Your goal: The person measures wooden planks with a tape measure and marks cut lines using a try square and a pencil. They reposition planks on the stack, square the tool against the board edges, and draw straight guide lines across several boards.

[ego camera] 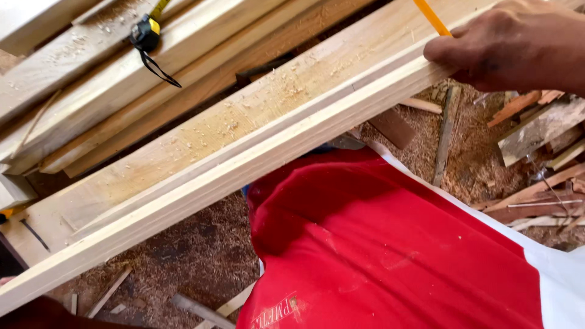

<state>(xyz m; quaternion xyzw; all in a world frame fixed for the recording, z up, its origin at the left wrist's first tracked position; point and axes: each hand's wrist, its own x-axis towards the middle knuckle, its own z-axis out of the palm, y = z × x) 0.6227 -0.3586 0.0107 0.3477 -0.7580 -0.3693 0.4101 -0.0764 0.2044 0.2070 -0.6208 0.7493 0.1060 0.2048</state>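
The right hand [518,45] pinches a yellow pencil [431,16] against the long pale rebated timber length [244,155], steadying it at the far right; the left hand is barely visible, grip unclear.

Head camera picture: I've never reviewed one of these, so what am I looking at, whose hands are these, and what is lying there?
There is no machine here. One camera sits on a person's head and looks down, so the red shirt at the bottom is the wearer's own. The right hand rests on the edge of a long pale plank and holds a yellow pencil. Only a sliver of the left hand shows at the bottom left corner, under the plank's end; whether it grips anything cannot be told. Behind lie more stacked boards with a black and yellow tape measure on them. Below, the floor is covered in sawdust and wood offcuts.
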